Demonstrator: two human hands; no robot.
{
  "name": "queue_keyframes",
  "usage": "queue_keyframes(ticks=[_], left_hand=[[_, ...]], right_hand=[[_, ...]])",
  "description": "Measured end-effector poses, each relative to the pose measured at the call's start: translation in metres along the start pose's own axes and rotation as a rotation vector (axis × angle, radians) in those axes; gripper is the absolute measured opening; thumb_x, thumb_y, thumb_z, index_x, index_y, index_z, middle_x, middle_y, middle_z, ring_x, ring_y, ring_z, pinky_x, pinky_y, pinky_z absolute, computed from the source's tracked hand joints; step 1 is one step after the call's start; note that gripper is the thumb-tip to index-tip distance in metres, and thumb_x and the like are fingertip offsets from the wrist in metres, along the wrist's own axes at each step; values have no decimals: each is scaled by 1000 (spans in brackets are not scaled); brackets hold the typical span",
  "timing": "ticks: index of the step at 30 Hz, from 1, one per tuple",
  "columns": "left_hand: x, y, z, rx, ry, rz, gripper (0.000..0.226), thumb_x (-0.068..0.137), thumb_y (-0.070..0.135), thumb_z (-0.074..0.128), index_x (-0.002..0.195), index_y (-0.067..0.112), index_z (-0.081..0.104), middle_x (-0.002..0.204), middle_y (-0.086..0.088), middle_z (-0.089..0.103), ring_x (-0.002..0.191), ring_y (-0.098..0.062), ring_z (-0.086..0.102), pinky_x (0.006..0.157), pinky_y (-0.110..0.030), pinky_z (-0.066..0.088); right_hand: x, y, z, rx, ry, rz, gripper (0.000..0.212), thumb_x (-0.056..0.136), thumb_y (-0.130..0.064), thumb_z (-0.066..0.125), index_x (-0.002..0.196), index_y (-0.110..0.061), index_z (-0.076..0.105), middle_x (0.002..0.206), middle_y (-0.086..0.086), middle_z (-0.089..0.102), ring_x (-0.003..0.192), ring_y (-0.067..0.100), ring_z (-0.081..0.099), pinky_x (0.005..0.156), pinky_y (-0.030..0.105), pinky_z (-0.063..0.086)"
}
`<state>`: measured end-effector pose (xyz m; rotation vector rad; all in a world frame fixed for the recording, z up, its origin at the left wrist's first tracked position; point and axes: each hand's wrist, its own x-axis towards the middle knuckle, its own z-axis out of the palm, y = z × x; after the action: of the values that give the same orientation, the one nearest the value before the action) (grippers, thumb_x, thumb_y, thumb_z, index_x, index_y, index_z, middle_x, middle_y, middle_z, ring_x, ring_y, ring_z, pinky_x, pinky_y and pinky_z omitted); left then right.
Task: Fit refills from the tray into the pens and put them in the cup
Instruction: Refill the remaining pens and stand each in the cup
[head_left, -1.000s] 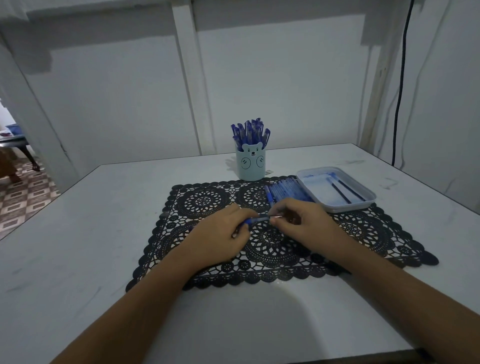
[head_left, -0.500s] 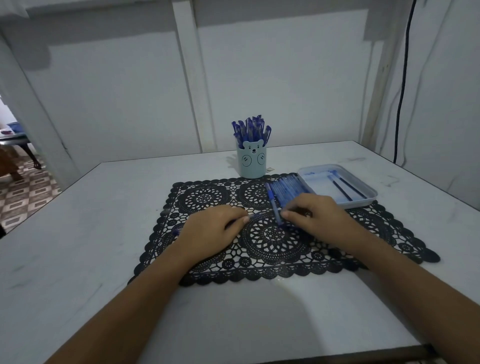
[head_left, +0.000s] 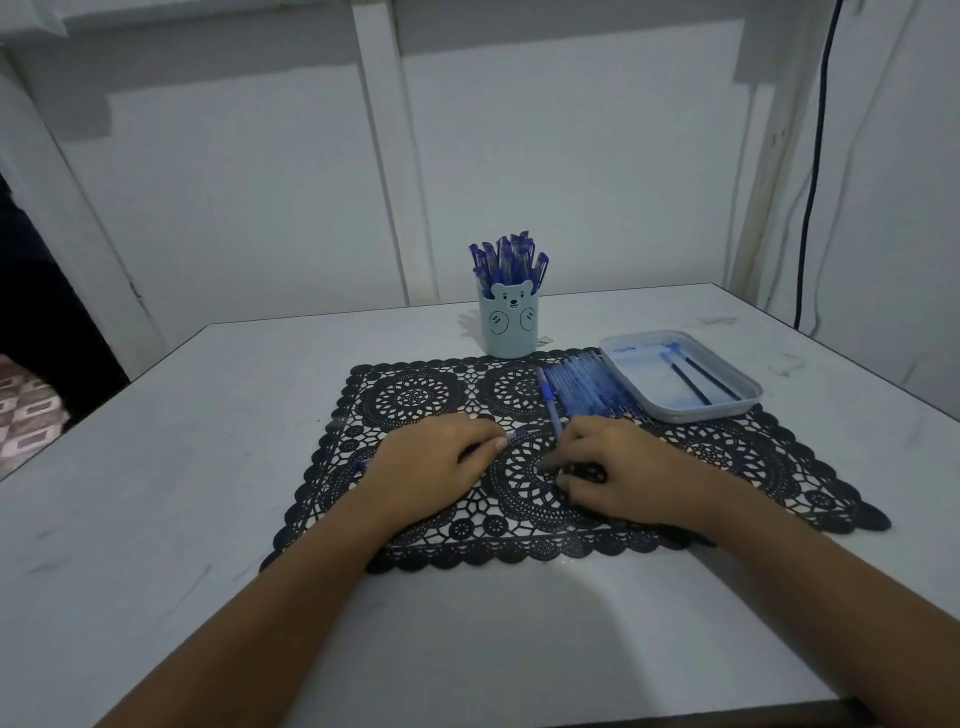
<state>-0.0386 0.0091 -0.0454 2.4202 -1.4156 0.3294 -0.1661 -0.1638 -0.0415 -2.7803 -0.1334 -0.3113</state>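
My left hand (head_left: 434, 462) is closed on a blue pen (head_left: 519, 433), whose ends stick out on both sides of the fist, low over the black lace mat (head_left: 415, 397). My right hand (head_left: 618, 470) rests on the mat with its fingers curled down; what they hold is hidden. Just above its knuckles lies a single pen (head_left: 549, 402), beside a row of pens (head_left: 592, 387). The white tray (head_left: 727, 410) at the right holds two dark refills (head_left: 693, 383). The light-blue bear cup (head_left: 508, 327) behind the mat is full of blue pens (head_left: 506, 260).
The white table (head_left: 182, 493) is bounded by a wall behind and at the right. A black cable (head_left: 810, 208) hangs down the right wall. The table's left edge drops to a tiled floor (head_left: 26, 410).
My hands have parted. The left kept the pen and drew back to the left. The right went to the row of pens, then slid down onto the mat.
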Motion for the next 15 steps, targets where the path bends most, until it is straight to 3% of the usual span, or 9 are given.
queue_keyframes(ticks=[9,15], left_hand=[[0,1,-1,-17,-7,23,28,93,44,40,109,35,62,96,12,65,89,-5,57,67,-25,47],[0,2,1,-42,9,47,34,92,51,35,108,37,61,94,14,65,87,-4,58,69,-27,49]], right_hand=[[2,4,2,-49,74,37,23,87,-25,60,110,-20,60,100,-10,54,88,0,45,80,12,32],[3,8,6,-33,166,47,16,88,-29,56,102,-21,61,91,-9,54,83,4,49,77,19,38]])
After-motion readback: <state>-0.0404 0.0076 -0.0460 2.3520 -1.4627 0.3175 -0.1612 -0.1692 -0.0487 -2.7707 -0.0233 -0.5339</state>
